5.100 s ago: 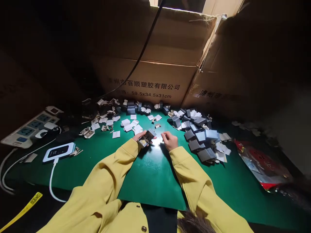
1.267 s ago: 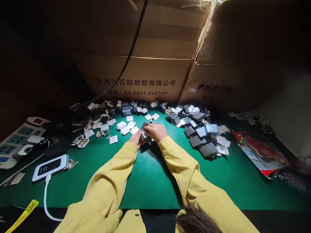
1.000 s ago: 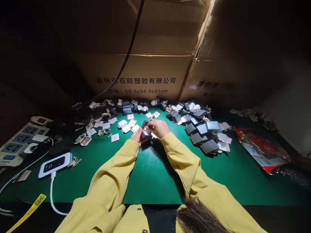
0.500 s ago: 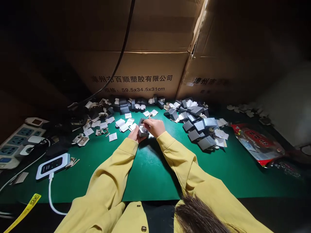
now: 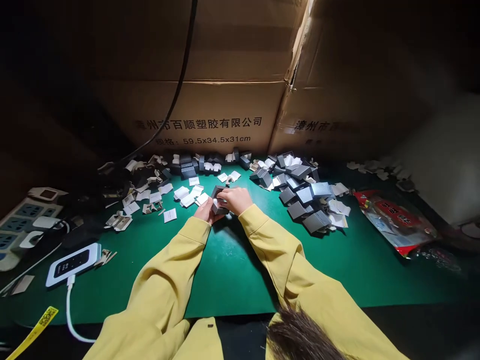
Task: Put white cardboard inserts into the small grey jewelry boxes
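My left hand point(image 5: 204, 210) is closed round the left side of a small dark-grey box point(image 5: 222, 209), held just above the green table. The box is open toward me, with something white showing inside it. My right hand point(image 5: 237, 200) reaches over from the right, its fingers bent together into the box's opening by the white piece. Whatever those fingertips pinch is hidden. Beyond my left hand lie white paper cards point(image 5: 189, 195), and a single printed card point(image 5: 170, 215) rests nearer to me on the left.
To the right is a heap of dark-grey boxes point(image 5: 300, 195), with a red plastic bag point(image 5: 397, 220) past it. On the left are paper scraps point(image 5: 119, 221), a white cabled device point(image 5: 73, 263) and a power strip point(image 5: 26, 220). Large cartons point(image 5: 210, 110) stand behind the green table point(image 5: 228, 280).
My right fingers have lowered further into the small box, and the box is tipped slightly differently. The whole view has shifted a little; the heaps look unchanged.
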The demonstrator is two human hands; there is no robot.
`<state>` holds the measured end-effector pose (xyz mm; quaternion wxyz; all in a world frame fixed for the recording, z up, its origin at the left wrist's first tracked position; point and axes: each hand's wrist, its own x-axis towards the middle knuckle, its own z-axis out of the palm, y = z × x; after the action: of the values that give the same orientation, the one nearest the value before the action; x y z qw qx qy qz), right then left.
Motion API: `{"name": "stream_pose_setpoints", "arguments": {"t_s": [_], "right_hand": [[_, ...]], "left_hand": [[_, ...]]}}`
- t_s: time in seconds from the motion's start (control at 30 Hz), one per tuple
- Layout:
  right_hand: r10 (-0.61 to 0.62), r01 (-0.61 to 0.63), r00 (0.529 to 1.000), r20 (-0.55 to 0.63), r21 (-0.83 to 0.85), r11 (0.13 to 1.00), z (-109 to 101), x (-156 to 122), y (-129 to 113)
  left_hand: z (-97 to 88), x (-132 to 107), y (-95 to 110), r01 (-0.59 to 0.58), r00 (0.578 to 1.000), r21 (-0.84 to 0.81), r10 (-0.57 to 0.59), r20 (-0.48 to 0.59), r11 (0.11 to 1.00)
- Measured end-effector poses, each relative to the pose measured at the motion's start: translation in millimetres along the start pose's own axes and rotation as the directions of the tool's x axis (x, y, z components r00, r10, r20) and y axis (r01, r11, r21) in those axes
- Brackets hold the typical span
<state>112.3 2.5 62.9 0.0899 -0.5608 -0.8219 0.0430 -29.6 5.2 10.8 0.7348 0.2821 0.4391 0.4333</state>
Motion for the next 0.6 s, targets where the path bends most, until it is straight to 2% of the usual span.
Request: {"name": "stream_pose_setpoints", "arguments": {"t_s": [0.1,0.33,0.5,0.6], "right_hand": [[-0.025,0.025,1.000,0.010,-0.044,0.999,-0.5,-0.2,-2.7],[-0.019,0.019,1.000,0.011,0.038,0.999,-3.8,-0.9,4.1],[0.014,-0.014,0.999,0.033,0.007,1.000,-7.6,-3.4,-8.0],[0.072,-0.073,0.997,-0.016,-0.032,0.997,-4.9,-6.3,-24.2]], "left_hand": [[-0.8,0.5,2.6,0.001,1.000,0.034,-0.001,0.010,0.999],[-2.9,-1.5,1.8,0.014,0.997,0.078,-0.020,0.077,0.997],[-3.5,-1.9,-1.6,-0.013,0.998,0.016,0.012,0.058,1.000],[-1.4,0.7,0.5,-0.035,0.999,-0.105,0.036,0.009,0.994]]}}
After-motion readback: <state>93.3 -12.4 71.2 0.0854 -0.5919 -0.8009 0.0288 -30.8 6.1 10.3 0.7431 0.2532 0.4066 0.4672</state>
